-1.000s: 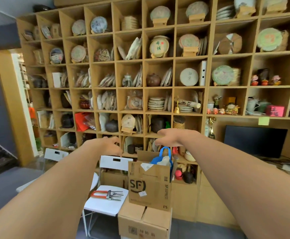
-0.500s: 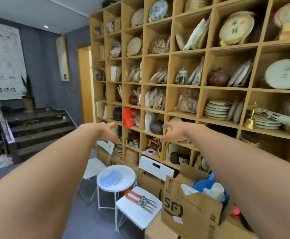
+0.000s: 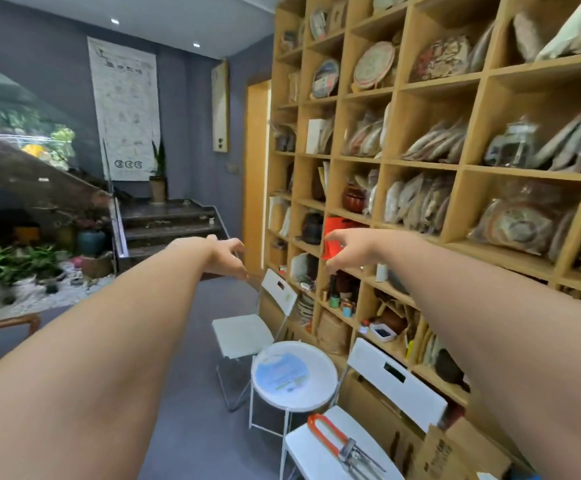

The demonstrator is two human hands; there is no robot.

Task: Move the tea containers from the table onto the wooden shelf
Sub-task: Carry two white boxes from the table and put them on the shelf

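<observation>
Wooden shelf (image 3: 420, 161) cut off right, contents blurred.

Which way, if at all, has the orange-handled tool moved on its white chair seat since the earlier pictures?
No. The orange-handled tool lies on the white chair seat as before, handles toward the front; only the camera has swung left.

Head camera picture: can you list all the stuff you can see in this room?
wooden shelf: one, tan, right wall, packed with wrapped tea cakes and pots
folding chairs: two, white, beside the shelf
round table: one, white, between the chairs
cutter tool: one, orange handles, on the near chair
red bag: one, in a shelf cubby
stairs: dark, back of room
wall scroll: one, white
left hand: empty, fingers spread
right hand: empty, near the shelf
</observation>
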